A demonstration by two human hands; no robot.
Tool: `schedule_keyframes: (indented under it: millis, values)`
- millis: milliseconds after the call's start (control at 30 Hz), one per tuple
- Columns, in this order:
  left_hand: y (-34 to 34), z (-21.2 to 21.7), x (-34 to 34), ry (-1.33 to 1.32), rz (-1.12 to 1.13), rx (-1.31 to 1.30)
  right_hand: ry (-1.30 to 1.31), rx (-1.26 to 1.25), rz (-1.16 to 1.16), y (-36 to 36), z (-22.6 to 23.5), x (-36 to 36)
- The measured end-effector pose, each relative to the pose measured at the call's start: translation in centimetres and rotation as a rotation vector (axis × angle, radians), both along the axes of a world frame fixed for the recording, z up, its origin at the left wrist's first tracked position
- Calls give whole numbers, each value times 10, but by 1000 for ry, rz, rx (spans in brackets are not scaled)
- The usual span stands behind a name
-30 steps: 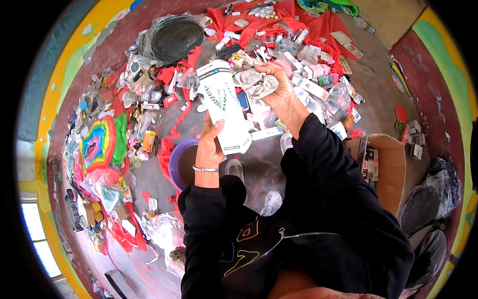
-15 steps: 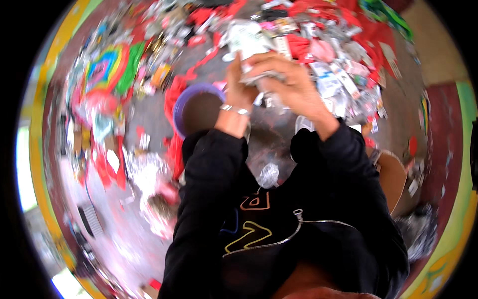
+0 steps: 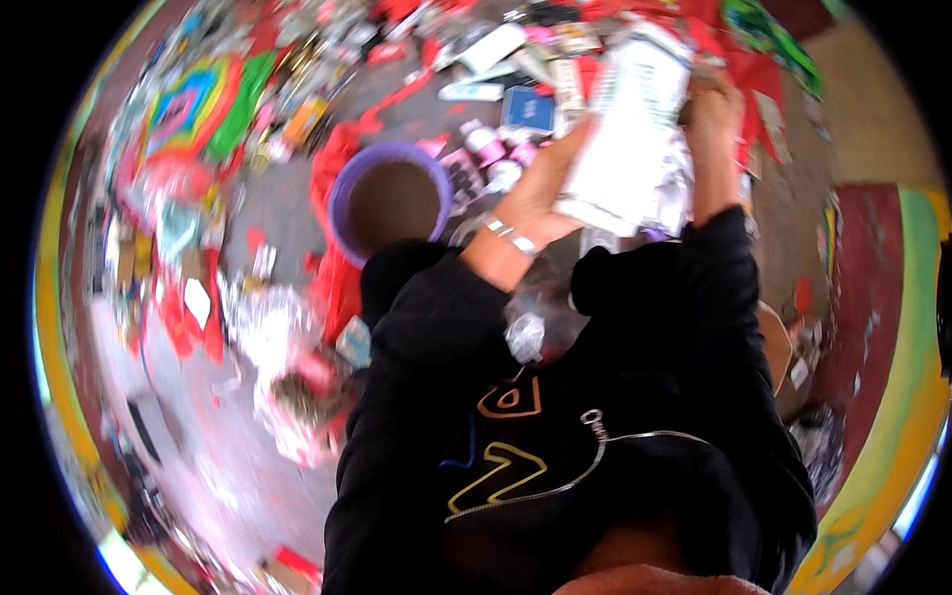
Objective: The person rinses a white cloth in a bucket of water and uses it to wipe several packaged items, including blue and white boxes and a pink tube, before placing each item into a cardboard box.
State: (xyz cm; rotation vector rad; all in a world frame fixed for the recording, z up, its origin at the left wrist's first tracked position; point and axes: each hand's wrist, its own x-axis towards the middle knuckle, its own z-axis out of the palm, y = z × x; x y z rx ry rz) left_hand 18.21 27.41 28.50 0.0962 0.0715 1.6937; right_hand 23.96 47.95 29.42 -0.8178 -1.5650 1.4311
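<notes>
A white bag or packet with faint greenish print, its open-looking side unclear from blur, is held up before me, tilted to the right. My left hand, with a silver band at the wrist, grips its lower left edge, the fingers partly behind it. My right hand is beside the upper right edge, fingers bent and smeared by motion; whether it touches the bag or holds something is unclear. Left of my left hand stands a purple-rimmed bucket. Between bucket and hand lie pink-and-white bottles.
A blue box lies beyond the bottles. Mixed packaging and red cloth strips cover the floor ahead. A rainbow-coloured sheet is at the far left, clear plastic bags nearer. A cardboard box stands by my right side.
My hands were together over a small, blurred pale item; now they are apart. The white bag has risen from the floor pile into my left hand, uncovering the bottles and blue box.
</notes>
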Motion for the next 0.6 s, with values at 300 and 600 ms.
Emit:
schedule_keyframes:
  millis: [300,600]
  values:
    - [8,-13,4,-153,-72,124,283,-598,450,-52,25,-3]
    - [6,4,-2,364,-71,-262,-40,-310,439,-38,23,6]
